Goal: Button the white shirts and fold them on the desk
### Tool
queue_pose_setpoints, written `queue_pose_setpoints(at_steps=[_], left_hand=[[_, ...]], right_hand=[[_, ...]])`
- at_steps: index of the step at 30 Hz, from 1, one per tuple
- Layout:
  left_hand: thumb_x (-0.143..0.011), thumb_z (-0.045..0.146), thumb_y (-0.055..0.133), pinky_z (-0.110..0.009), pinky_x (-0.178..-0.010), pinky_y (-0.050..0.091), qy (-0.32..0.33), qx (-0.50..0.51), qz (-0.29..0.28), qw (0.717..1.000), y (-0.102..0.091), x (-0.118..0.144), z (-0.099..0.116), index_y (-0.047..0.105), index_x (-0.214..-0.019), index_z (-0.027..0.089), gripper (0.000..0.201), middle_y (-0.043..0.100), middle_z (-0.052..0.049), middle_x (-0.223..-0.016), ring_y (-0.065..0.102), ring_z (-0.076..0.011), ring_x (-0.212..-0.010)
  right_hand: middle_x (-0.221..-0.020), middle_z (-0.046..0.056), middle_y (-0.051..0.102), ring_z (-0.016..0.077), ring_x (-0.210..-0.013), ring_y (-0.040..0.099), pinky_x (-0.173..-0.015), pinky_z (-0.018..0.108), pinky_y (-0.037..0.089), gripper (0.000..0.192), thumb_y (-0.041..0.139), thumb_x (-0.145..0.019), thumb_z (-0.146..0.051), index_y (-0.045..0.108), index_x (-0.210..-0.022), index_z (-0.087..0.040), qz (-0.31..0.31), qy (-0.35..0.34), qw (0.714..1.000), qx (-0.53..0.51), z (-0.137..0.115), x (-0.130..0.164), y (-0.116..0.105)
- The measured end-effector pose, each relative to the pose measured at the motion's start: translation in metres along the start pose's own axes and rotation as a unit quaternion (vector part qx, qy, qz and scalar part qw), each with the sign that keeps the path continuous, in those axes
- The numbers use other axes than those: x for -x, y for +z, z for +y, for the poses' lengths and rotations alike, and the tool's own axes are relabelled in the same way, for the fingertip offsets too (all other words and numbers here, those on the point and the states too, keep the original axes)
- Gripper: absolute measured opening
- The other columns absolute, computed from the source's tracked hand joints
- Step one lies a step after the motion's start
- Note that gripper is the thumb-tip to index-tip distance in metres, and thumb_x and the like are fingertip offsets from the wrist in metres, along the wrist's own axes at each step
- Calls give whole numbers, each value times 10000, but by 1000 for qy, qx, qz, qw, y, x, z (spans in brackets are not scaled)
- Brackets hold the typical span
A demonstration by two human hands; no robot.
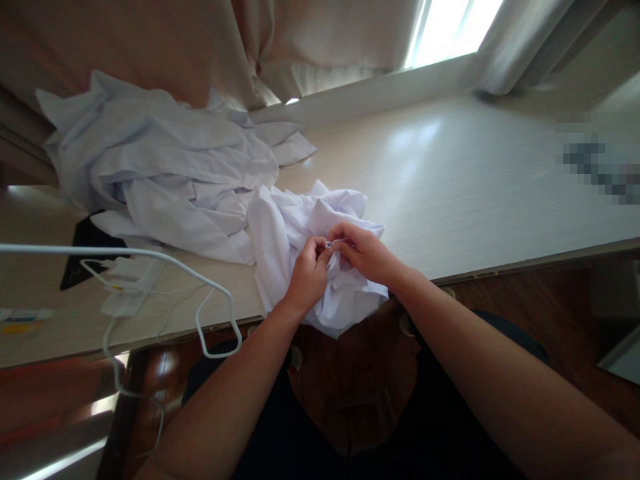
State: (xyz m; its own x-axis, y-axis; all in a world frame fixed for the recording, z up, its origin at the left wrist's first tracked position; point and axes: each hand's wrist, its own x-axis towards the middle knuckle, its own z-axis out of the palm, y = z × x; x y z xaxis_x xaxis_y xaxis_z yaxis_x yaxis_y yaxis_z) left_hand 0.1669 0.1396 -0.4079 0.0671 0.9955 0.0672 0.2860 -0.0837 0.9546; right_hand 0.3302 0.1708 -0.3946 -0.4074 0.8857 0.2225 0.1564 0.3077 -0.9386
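Both hands closed on white garment (305,227) at worktop (450,193) near edge: left hand (306,277) bunching cloth steady, right hand (363,253) pinching small fold, probably at button. Hanger (150,257) beside.

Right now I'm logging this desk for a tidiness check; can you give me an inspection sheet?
Surface: pale wood-grain desk, right half bare.
Job's things: white garment bunched at the front edge.
Clutter: pile of white clothes; white hanger; dark flat object.
Hands: left hand and right hand both pinch the garment's fabric.
Cables: thin white cable trailing off the edge.
Surroundings: curtains, bright window.
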Motion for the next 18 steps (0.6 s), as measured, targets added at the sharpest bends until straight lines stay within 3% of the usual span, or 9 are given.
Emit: queue_pose_setpoints(at_steps=[8, 14, 18], left_hand=[[-924, 424, 603, -276, -796, 439, -6, 11, 3, 1000, 0, -1, -3, 585, -1029, 181, 265, 626, -42, -929, 577, -176, -870], [-891, 422, 652, -264, -777, 458, -28, 73, -10, 997, 0, -2, -3, 569, -1055, 180, 304, 629, -54, -968, 592, -171, -893], [-886, 457, 652, -230, -655, 441, -57, 150, -15, 987, 0, -1, 2, 564, -1077, 188, 342, 600, -24, -868, 557, -131, -735]], right_hand=[[-886, 26, 626, 170, -828, 556, -766, 300, 431, 95, 514, -889, -173, 590, -940, -195, 30, -19, 999, 20, 4, -1, 3], [-885, 28, 616, 182, -841, 562, -786, 314, 427, 93, 499, -891, -164, 569, -940, -200, 41, -27, 998, 46, 4, -1, 5], [-867, 21, 594, 168, -808, 543, -773, 307, 420, 85, 489, -900, -159, 556, -933, -199, 64, -40, 996, 52, 1, 0, 6]])
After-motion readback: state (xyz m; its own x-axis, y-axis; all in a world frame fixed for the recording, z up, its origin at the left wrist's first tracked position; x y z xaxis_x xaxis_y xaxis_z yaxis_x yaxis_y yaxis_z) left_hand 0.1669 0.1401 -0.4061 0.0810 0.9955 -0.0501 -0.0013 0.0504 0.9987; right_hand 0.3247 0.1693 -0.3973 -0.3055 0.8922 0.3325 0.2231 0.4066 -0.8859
